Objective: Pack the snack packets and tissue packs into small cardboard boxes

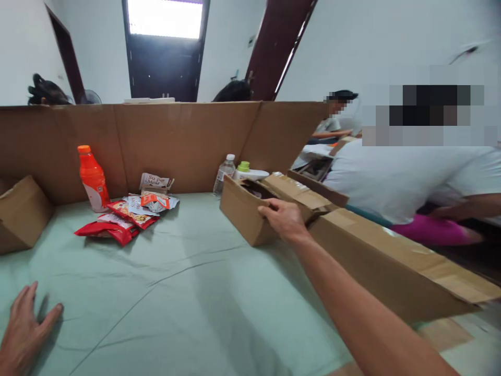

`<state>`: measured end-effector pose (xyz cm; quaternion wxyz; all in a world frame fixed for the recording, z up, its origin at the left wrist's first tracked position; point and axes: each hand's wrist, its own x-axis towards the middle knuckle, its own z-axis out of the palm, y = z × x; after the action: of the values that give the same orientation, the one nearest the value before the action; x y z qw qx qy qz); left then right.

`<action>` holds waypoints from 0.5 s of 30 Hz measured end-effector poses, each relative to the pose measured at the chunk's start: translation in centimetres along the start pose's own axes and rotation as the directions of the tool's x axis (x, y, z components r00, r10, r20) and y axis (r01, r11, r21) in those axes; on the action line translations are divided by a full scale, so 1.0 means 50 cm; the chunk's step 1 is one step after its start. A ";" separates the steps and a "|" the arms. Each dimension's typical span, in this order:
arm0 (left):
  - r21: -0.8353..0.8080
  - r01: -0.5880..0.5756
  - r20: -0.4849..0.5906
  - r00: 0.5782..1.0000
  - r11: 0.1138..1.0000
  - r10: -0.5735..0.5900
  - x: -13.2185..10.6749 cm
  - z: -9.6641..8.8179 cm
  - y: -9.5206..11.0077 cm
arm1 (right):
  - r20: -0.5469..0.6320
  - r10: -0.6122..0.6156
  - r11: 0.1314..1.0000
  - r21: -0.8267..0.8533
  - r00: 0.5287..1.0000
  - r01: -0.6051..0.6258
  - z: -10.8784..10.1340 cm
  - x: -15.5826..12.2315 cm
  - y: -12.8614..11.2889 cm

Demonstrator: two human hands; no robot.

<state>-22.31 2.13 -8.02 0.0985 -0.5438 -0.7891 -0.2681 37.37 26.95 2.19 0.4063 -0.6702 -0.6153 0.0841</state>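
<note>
My right hand (284, 218) reaches forward and grips the near top edge of an open cardboard box (245, 216) that stands on the pale green cloth (188, 292); its fingers curl over the rim. My left hand (23, 329) lies flat on the cloth at the bottom left, fingers spread, holding nothing. What is inside the box is mostly hidden.
A pile of red and white snack packets (127, 214) and an orange bottle (93, 180) sit at the back left. A clear water bottle (224, 175) and a green-capped container (246, 171) stand behind the box. A cardboard wall (176, 141) rings the table; another box (21, 211) is far left. A person in white (410, 177) leans at the right.
</note>
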 end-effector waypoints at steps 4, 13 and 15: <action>-0.136 -0.098 0.021 0.995 0.986 0.102 -0.032 0.005 0.065 | 0.158 -0.210 0.973 0.126 0.965 0.191 -0.041 -0.139 -0.059; -0.781 -0.025 0.399 0.749 0.624 0.529 -0.114 -0.070 0.240 | 0.520 -0.720 0.692 0.593 0.459 0.413 -0.145 -0.396 -0.261; -0.818 0.080 0.443 0.720 0.570 0.534 -0.117 -0.093 0.240 | 0.596 -0.730 0.683 0.662 0.334 0.310 -0.157 -0.409 -0.277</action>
<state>-9.72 -1.86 -2.92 -0.3966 -0.6898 -0.4833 -0.3651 27.03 4.01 8.39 0.2051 -0.1933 -0.8787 0.3854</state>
